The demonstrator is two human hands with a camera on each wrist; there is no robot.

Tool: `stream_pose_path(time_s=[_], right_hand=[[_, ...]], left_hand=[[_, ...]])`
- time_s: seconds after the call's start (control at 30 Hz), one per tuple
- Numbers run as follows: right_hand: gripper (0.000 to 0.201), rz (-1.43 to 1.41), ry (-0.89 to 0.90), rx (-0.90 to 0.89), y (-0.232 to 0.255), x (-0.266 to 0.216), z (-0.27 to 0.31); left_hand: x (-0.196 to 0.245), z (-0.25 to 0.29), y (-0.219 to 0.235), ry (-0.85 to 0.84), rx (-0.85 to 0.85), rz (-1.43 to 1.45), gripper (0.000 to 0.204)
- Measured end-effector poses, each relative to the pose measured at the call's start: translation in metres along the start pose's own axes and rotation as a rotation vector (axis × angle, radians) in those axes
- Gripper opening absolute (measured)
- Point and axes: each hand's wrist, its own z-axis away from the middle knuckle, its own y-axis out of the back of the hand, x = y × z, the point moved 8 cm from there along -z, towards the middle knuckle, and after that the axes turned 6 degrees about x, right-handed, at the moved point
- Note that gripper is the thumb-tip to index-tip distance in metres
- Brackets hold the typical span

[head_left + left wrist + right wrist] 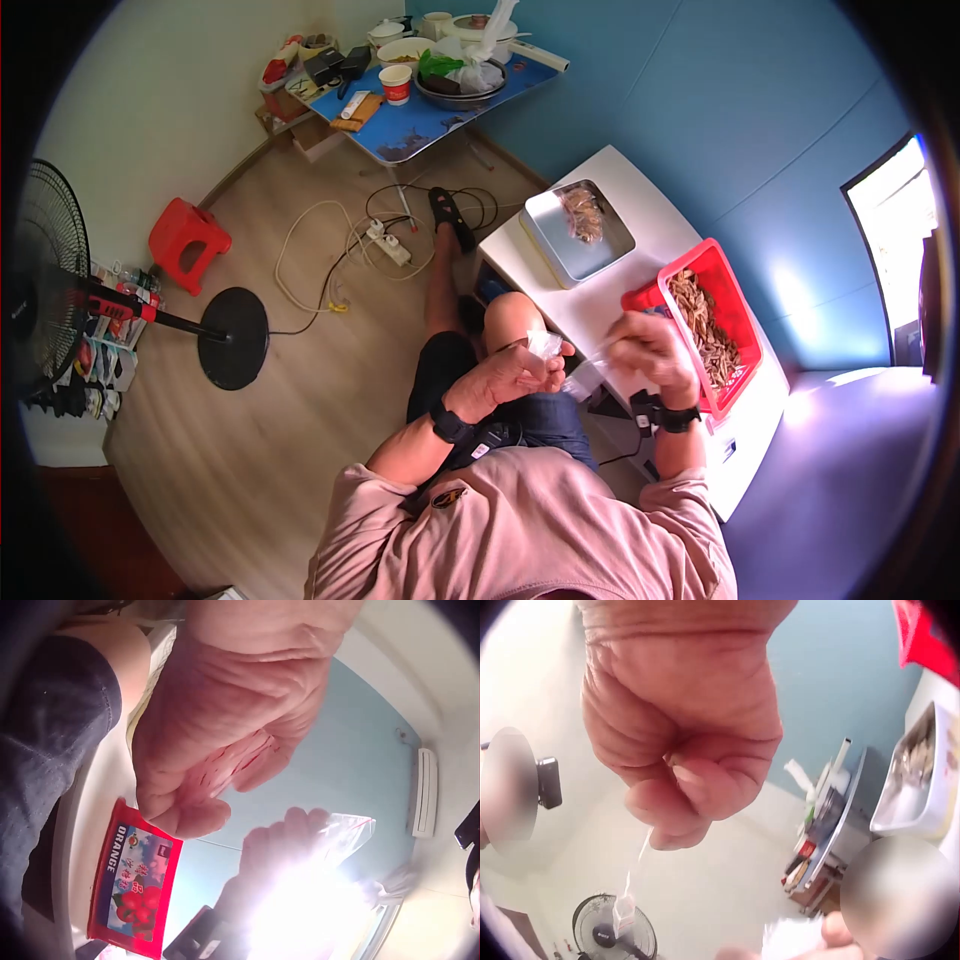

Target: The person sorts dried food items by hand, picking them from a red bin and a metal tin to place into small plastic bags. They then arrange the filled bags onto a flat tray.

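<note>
My left hand (pixel 505 375), above my lap, grips a bunch of clear plastic bags (pixel 544 344). Red lines on the bags (pixel 232 761) show inside its curled fingers in the left wrist view. My right hand (pixel 650 350) is raised beside the red basket (pixel 745 325), its fingers pinched together. From those fingertips hangs a single clear plastic bag (pixel 624 915), seen nearly edge-on in the right wrist view. Brown dried strips (pixel 705 335) fill the basket. On the white cabinet stands a metal tray (pixel 590 262) with a bag of brown pieces (pixel 582 214) inside.
The white cabinet (pixel 612 180) stands along the blue wall at my right. A blue table (pixel 400 148) with bowls and a cup is at the back. A standing fan (pixel 232 338), a red stool (pixel 188 245) and power strips with cables (pixel 388 245) are on the floor.
</note>
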Motion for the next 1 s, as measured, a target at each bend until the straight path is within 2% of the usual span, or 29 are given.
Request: stream_pose_path(time_s=[0.07, 0.1, 0.13, 0.2, 0.27, 0.33, 0.43, 0.57, 0.67, 0.73, 0.87, 0.93, 0.97, 1.0], right_hand=[[0.009, 0.111, 0.039, -0.211, -0.034, 0.006, -0.012], [0.008, 0.178, 0.184, -0.206, -0.048, 0.001, -0.018], [0.008, 0.245, 0.329, -0.198, -0.061, -0.003, -0.021], [0.007, 0.337, 0.367, -0.197, -0.072, 0.008, -0.028], [0.008, 0.44, 0.4, -0.19, -0.082, 0.008, -0.027], [0.009, 0.529, 0.457, -0.118, -0.084, 0.005, -0.024], [0.009, 0.565, 0.443, -0.006, -0.076, 0.017, -0.024], [0.01, 0.631, 0.461, 0.034, -0.081, 0.019, -0.016], [0.012, 0.694, 0.478, 0.02, -0.082, 0.028, -0.015], [0.014, 0.701, 0.451, 0.022, -0.083, 0.032, -0.014], [0.03, 0.676, 0.497, 0.054, -0.083, 0.03, -0.013], [0.031, 0.515, 0.323, 0.057, -0.071, 0.029, -0.021], [0.031, 0.513, 0.32, 0.056, -0.071, 0.031, -0.023], [0.029, 0.494, 0.384, 0.074, -0.071, 0.029, -0.023]], left_hand=[[-0.003, 0.009, 0.012, 0.0, 0.075, -0.025, 0.041], [-0.011, 0.007, 0.033, -0.015, 0.03, -0.014, 0.042], [-0.008, 0.016, 0.024, -0.03, 0.063, -0.05, 0.043], [-0.001, 0.024, 0.011, -0.044, 0.106, -0.087, 0.044], [-0.001, 0.031, 0.0, -0.017, 0.049, 0.038, 0.033], [-0.001, 0.036, 0.0, 0.024, 0.024, 0.127, 0.034], [-0.001, 0.033, 0.0, 0.007, 0.049, 0.134, 0.034], [-0.007, 0.035, 0.003, 0.021, 0.096, 0.041, 0.032], [-0.016, 0.027, 0.025, 0.052, 0.139, -0.009, 0.02], [-0.022, 0.027, 0.018, 0.093, -0.027, -0.092, 0.017], [-0.024, 0.031, 0.025, 0.051, 0.008, -0.127, 0.023], [-0.02, 0.025, 0.031, 0.018, 0.044, -0.239, 0.028], [-0.02, 0.026, 0.032, 0.008, 0.054, -0.276, 0.03], [-0.009, 0.032, 0.013, -0.085, 0.031, -0.533, 0.032]])
